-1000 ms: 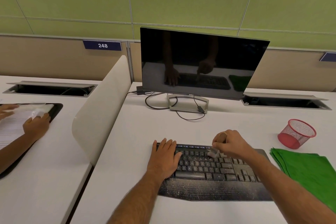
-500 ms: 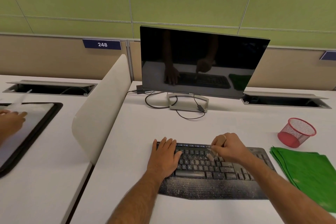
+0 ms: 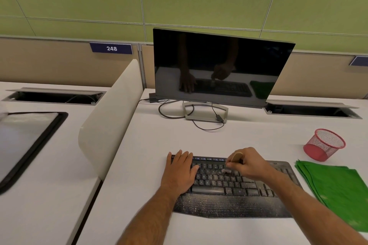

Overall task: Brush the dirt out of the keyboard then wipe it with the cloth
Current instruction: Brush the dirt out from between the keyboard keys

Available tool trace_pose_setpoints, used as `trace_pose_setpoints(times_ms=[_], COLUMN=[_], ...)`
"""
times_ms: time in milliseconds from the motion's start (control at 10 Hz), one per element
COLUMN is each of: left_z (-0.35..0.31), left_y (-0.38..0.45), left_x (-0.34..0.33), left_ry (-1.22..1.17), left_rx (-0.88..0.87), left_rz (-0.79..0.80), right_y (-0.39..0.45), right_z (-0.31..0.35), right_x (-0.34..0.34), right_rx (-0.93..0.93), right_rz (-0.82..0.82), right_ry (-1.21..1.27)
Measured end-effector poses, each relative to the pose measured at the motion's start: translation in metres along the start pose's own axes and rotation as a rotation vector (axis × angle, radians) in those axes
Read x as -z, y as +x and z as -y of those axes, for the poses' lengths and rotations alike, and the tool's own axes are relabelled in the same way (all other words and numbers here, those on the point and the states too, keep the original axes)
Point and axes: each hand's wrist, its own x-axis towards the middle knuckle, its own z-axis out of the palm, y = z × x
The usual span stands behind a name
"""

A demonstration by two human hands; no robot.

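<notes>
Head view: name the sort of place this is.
Probably a shared office or computer room: numbered desk sign 248, a white divider between desks, and a monitor behind the keyboard.

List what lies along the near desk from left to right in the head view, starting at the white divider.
White divider → left hand flat on the keyboard → right hand holding the brush → green cloth.

Even, soft light from overhead; faint shadows on the white desk (image 3: 229, 141). The dark monitor (image 3: 221, 65) mirrors the scene. Wide-angle bending at edges; left edge blurred
</notes>
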Motion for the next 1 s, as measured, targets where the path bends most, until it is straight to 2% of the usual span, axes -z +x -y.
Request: trace_pose_setpoints(times_ms=[100, 300, 400, 600, 800, 900, 1000], left_z=[0.0, 0.0, -0.001, -0.001, 0.0, 0.0, -0.001], left_y=[0.0, -0.001, 0.0, 0.0, 0.001, 0.001, -0.001], left_x=[0.0, 0.0, 0.0, 0.001, -0.001, -0.001, 0.001], left_ry=[-0.001, -0.001, 0.003, 0.007, 0.008, 0.011, 0.013], left_rx=[-0.001, 0.0, 0.001, 0.004, -0.001, -0.001, 0.001], left_rz=[0.001, -0.002, -0.005, -0.001, -0.009, -0.011, -0.004], right_y=[-0.001, 0.003, 0.002, 0.007, 0.009, 0.012, 0.012], right_z=[0.001, 0.003, 0.005, 0.009, 0.014, 0.015, 0.02], right_x=[-0.001, -0.004, -0.008, -0.011, -0.016, -0.017, -0.023], right_rx=[0.005, 0.028, 0.026, 0.04, 0.053, 0.066, 0.116], right_rz=[0.051, -0.038, 0.051, -0.044, 0.029, -0.024, 0.02], right_ry=[0.008, 0.042, 0.035, 0.049, 0.063, 0.064, 0.022])
